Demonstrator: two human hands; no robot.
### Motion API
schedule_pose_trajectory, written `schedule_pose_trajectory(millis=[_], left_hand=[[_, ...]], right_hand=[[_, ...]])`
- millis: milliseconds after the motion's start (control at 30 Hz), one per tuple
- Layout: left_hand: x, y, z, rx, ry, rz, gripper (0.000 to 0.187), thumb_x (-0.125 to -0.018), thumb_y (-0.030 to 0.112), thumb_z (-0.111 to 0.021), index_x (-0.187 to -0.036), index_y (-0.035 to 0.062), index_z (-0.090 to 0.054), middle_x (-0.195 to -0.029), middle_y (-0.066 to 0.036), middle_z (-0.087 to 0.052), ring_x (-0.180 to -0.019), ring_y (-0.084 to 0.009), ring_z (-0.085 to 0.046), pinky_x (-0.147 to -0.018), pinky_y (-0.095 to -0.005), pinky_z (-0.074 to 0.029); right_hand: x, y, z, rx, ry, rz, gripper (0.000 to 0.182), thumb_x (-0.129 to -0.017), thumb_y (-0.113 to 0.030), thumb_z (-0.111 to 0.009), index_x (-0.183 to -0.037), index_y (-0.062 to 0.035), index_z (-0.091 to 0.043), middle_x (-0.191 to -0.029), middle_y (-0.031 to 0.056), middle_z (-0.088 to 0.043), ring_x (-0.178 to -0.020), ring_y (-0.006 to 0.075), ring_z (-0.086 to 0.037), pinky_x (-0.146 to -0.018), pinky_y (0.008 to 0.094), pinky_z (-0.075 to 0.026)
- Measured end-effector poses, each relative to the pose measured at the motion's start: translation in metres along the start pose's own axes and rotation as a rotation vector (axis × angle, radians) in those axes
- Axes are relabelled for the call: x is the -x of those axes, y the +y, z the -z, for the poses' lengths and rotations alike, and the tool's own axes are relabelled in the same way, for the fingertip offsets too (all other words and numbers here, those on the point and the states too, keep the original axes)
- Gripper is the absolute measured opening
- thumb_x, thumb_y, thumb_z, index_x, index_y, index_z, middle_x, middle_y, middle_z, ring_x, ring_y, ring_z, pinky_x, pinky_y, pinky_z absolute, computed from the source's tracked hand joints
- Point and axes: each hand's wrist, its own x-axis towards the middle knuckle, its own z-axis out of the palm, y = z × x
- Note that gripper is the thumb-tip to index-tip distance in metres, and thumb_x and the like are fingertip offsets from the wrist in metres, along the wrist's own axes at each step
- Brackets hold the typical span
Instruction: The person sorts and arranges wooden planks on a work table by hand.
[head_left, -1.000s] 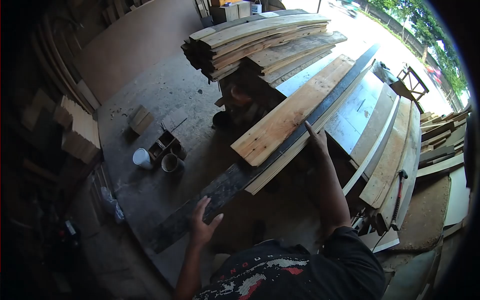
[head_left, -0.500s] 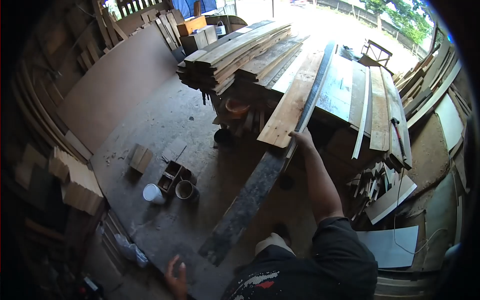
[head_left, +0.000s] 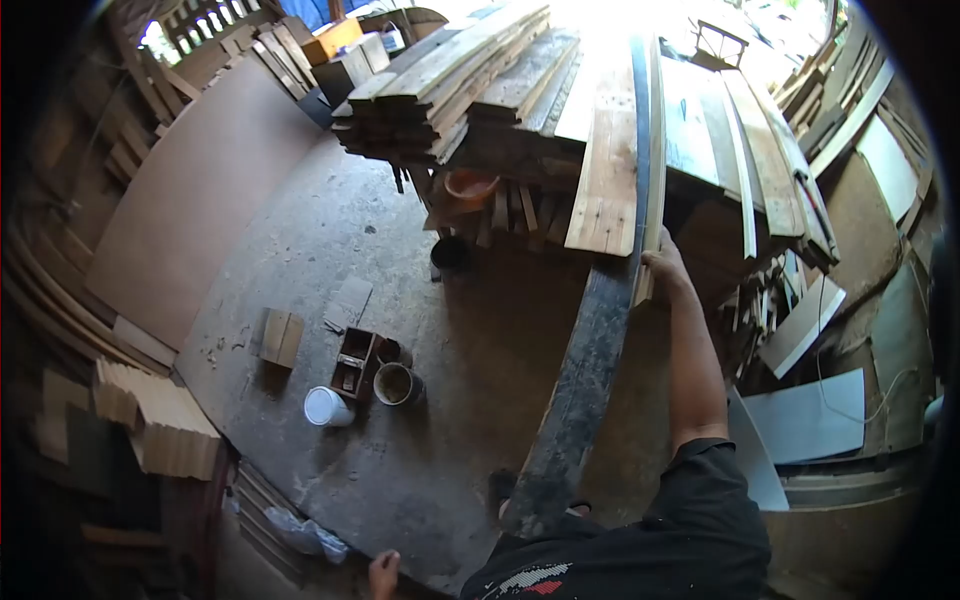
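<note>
A person in a black T-shirt (head_left: pixel 650 540) stands at the near side of a workshop, and a long dark board (head_left: pixel 575 400) slants away from just in front of the shirt toward a table loaded with timber. The board's near part juts out over the floor (head_left: pixel 330 260); farther off, a pine board (head_left: pixel 606 190) overlaps its left side, while a narrow pale strip (head_left: pixel 654 180) runs along its right edge. The right hand (head_left: pixel 668 262) is clamped on the near end of that strip, its arm stretched forward; I can't make out whether the fingers take in the dark board too. The left hand (head_left: pixel 384 575) is low at the near edge, well apart from the dark board, its fingers curled and partly cut off from sight, so I can't say whether they are together or apart. On the far side, left of the pine board, rough planks (head_left: pixel 450 90) are stacked high, with an orange bowl (head_left: pixel 470 187) and a black bucket (head_left: pixel 449 253) below them. A hammer (head_left: pixel 812 200) lies at the right end of the timber. On the floor to the left, a wooden caddy (head_left: pixel 352 375) sits between a white tub (head_left: pixel 328 407) and a dark can (head_left: pixel 398 384), a wood block (head_left: pixel 280 338) near them. Farther left stands a wide brown sheet (head_left: pixel 210 200), with pale slats (head_left: pixel 175 430) piled nearer.
</note>
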Motion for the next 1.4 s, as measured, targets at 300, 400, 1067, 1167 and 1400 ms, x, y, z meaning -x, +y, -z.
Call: schedule_pose_trajectory(millis=[300,400,1067,1167,1400], left_hand=[[-0.050,-0.046,0.051,-0.047,-0.351,0.422,0.042,-0.094,0.035,-0.058,-0.124,0.0064,-0.055,-0.107,-0.011,-0.063,-0.090,-0.0248,-0.061,-0.077,-0.0408,-0.051],[-0.097,-0.006,0.052,-0.074,-0.432,0.436,0.048,-0.094,0.041,-0.056,-0.129,0.0087,-0.050,-0.113,-0.012,-0.061,-0.097,-0.0273,-0.060,-0.082,-0.0442,-0.050],[-0.464,0.433,-0.027,-0.307,-0.510,-0.667,0.036,-0.090,0.032,-0.063,-0.107,0.0012,-0.068,-0.097,-0.015,-0.070,-0.095,-0.0261,-0.067,-0.086,-0.0366,-0.050],[-0.403,0.582,-0.098,-0.199,-0.761,-0.958,0.037,-0.093,0.031,-0.061,-0.117,0.0030,-0.064,-0.109,-0.015,-0.068,-0.103,-0.0230,-0.064,-0.091,-0.0340,-0.049],[-0.309,0.789,-0.229,-0.220,-1.238,-1.125,0.036,-0.094,0.031,-0.060,-0.119,0.0048,-0.063,-0.108,-0.012,-0.069,-0.097,-0.0216,-0.066,-0.087,-0.0348,-0.051]], right_hand=[[0.000,-0.018,0.009,-0.037,-0.003,-0.094,0.068,-0.068,0.003,-0.055,-0.136,-0.0028,-0.044,-0.108,0.0134,-0.061,-0.097,0.0229,-0.058,-0.085,0.0314,-0.048],[-0.001,-0.031,0.014,-0.004,0.013,-0.093,0.062,-0.069,0.002,-0.055,-0.131,-0.0017,-0.047,-0.104,0.0145,-0.062,-0.095,0.0232,-0.059,-0.085,0.0318,-0.048],[0.000,-0.194,0.048,1.073,0.563,-0.500,0.024,-0.083,-0.018,-0.058,-0.100,-0.0025,-0.063,-0.106,0.0224,-0.066,-0.104,0.0382,-0.064,-0.090,0.0455,-0.051],[-0.008,-0.225,0.051,1.177,0.502,-0.384,0.029,-0.082,-0.022,-0.061,-0.099,0.0008,-0.062,-0.098,0.0251,-0.067,-0.094,0.0399,-0.066,-0.084,0.0468,-0.053],[-0.046,-0.195,0.077,1.122,0.579,-0.153,0.027,-0.083,-0.024,-0.060,-0.090,0.0021,-0.059,-0.081,0.0260,-0.062,-0.073,0.0440,-0.061,-0.070,0.0550,-0.048]])
